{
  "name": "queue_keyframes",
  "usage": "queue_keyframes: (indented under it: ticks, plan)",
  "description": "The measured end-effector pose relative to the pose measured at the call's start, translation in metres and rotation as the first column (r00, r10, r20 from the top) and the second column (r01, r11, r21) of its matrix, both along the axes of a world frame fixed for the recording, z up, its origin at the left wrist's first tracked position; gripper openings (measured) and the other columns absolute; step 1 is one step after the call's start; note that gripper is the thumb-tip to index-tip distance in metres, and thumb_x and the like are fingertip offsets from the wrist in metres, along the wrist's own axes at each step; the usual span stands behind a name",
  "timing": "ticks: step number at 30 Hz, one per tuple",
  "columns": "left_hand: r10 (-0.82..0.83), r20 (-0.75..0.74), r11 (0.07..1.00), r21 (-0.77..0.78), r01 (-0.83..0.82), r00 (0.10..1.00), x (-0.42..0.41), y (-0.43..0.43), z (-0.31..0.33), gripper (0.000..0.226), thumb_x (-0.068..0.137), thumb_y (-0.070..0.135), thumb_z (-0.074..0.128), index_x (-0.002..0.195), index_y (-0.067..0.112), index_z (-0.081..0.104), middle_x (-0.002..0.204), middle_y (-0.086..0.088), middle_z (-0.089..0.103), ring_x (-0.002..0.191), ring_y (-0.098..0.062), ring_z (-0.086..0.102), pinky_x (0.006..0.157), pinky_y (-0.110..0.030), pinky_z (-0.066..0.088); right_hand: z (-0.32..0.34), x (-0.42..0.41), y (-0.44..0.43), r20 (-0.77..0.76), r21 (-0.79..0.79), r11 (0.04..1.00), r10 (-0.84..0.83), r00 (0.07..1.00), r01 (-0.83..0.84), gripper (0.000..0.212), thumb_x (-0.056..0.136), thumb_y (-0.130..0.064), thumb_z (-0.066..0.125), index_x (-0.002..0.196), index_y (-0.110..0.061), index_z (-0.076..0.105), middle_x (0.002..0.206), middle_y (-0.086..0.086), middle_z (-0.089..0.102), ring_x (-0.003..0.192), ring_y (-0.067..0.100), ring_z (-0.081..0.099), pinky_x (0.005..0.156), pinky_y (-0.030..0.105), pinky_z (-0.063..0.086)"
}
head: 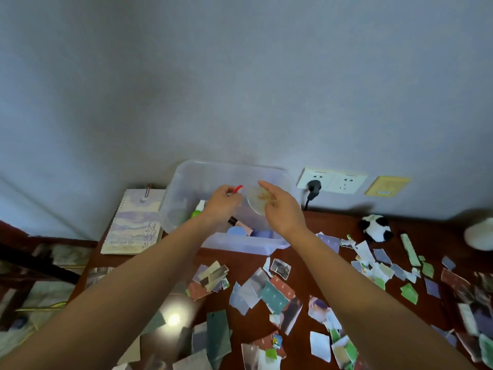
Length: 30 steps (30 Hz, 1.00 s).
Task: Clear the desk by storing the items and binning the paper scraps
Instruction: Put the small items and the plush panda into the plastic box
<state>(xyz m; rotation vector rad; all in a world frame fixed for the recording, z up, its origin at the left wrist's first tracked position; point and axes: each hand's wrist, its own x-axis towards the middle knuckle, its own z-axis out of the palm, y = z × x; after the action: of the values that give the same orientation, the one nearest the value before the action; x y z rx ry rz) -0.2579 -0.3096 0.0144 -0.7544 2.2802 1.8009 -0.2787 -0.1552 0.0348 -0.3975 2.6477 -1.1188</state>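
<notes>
Reaching over the clear plastic box [181, 188] at the desk's [338, 220] far edge, both hands are busy. The left hand [222, 201] pinches a small red-tipped stick [237, 188], its long axis slanting up, red end pointing far-right toward the wall. The right hand [282, 206] grips a translucent round disc [254, 202] just beside it. Torn paper scraps [274, 295] litter the near desk, and a panda plush [376, 228] sits to the right.

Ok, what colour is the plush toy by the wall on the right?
The plush toy is black and white, panda-patterned; seen in the head view.
</notes>
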Motion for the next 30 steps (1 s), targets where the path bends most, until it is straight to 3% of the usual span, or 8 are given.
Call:
queue_keyframes:
  ticks: [2, 4, 7, 10, 15, 20, 23, 30]
  plan:
    - [-0.032, 0.063, 0.999, 0.019, 0.031, 0.998, -0.013, -0.007, -0.010, 0.013, 0.090, 0.010, 0.048, 0.079, 0.014, 0.046, 0.063, -0.005, 0.035, 0.048, -0.016, 0.029, 0.044, -0.022, 0.024, -0.014, -0.011, -0.006, 0.045, 0.058, 0.998, -0.017, 0.999, 0.015, 0.058, 0.089, 0.003, 0.041, 0.141, -0.023, 0.048, 0.142, 0.003, 0.053, 0.128, 0.023, 0.050, 0.102, 0.033, 0.042]
    - [-0.028, 0.110, 0.999, 0.025, 0.025, 0.994, -0.025, -0.012, -0.020, 0.013, 0.093, 0.006, 0.046, 0.083, 0.015, 0.045, 0.060, -0.003, 0.028, 0.044, -0.014, 0.022, 0.038, -0.016, 0.017, -0.028, -0.022, -0.012, 0.085, 0.080, 0.996, -0.050, 0.995, 0.043, 0.050, 0.089, 0.001, 0.045, 0.135, -0.019, 0.051, 0.133, 0.010, 0.058, 0.117, 0.031, 0.056, 0.095, 0.038, 0.047]
    - [-0.014, 0.217, 0.999, 0.053, 0.003, 0.976, -0.041, -0.015, -0.038, 0.015, 0.096, 0.007, 0.045, 0.107, 0.017, 0.046, 0.061, -0.006, 0.036, 0.045, -0.014, 0.030, 0.035, -0.014, 0.021, -0.046, -0.038, -0.023, 0.169, 0.121, 0.990, -0.090, 0.982, 0.070, 0.035, 0.092, -0.006, 0.048, 0.126, -0.015, 0.047, 0.105, 0.014, 0.061, 0.092, 0.032, 0.059, 0.078, 0.039, 0.047]
    - [0.019, 0.269, 0.996, 0.078, -0.041, 0.963, -0.053, -0.017, -0.058, 0.020, 0.096, 0.006, 0.042, 0.112, 0.017, 0.045, 0.070, -0.006, 0.045, 0.051, -0.014, 0.039, 0.042, -0.023, 0.029, -0.061, -0.051, -0.029, 0.186, 0.194, 0.979, -0.106, 0.977, 0.069, 0.025, 0.096, -0.011, 0.048, 0.120, -0.014, 0.041, 0.088, 0.007, 0.053, 0.084, 0.028, 0.056, 0.072, 0.037, 0.044]
    - [-0.050, 0.329, 0.998, 0.061, 0.031, 0.943, -0.067, -0.019, -0.077, 0.013, 0.096, 0.000, 0.043, 0.095, 0.009, 0.052, 0.081, -0.007, 0.050, 0.063, -0.012, 0.047, 0.051, -0.021, 0.041, -0.081, -0.066, -0.035, 0.224, 0.255, 0.965, -0.121, 0.967, 0.062, 0.025, 0.098, -0.021, 0.046, 0.120, -0.010, 0.040, 0.099, 0.013, 0.057, 0.091, 0.030, 0.056, 0.076, 0.035, 0.042]
    - [-0.001, 0.332, 1.000, 0.017, -0.005, 0.943, -0.064, -0.019, -0.087, 0.031, 0.099, 0.009, 0.040, 0.127, 0.001, 0.052, 0.112, -0.019, 0.056, 0.097, -0.027, 0.055, 0.056, -0.024, 0.043, -0.088, -0.066, -0.035, 0.257, 0.262, 0.965, -0.092, 0.962, 0.023, 0.024, 0.098, -0.015, 0.043, 0.122, -0.010, 0.043, 0.098, 0.009, 0.052, 0.091, 0.027, 0.053, 0.083, 0.040, 0.046]
    - [-0.023, 0.314, 1.000, -0.001, 0.025, 0.949, -0.060, -0.019, -0.083, 0.034, 0.099, 0.011, 0.040, 0.127, -0.004, 0.052, 0.127, -0.026, 0.058, 0.091, -0.026, 0.055, 0.057, -0.025, 0.045, -0.082, -0.063, -0.034, 0.290, 0.263, 0.965, -0.077, 0.954, -0.002, 0.032, 0.098, -0.013, 0.043, 0.130, -0.010, 0.043, 0.114, 0.015, 0.056, 0.101, 0.029, 0.053, 0.088, 0.038, 0.044]
    - [-0.014, 0.254, 1.000, 0.028, 0.007, 0.967, -0.026, -0.004, -0.038, 0.032, 0.097, 0.008, 0.045, 0.126, 0.002, 0.054, 0.120, -0.030, 0.057, 0.103, -0.036, 0.059, 0.054, -0.025, 0.042, -0.045, -0.037, -0.019, 0.249, 0.209, 0.976, 0.008, 0.968, -0.062, 0.053, 0.090, 0.002, 0.044, 0.142, -0.010, 0.039, 0.139, 0.017, 0.047, 0.121, 0.032, 0.050, 0.092, 0.032, 0.042]
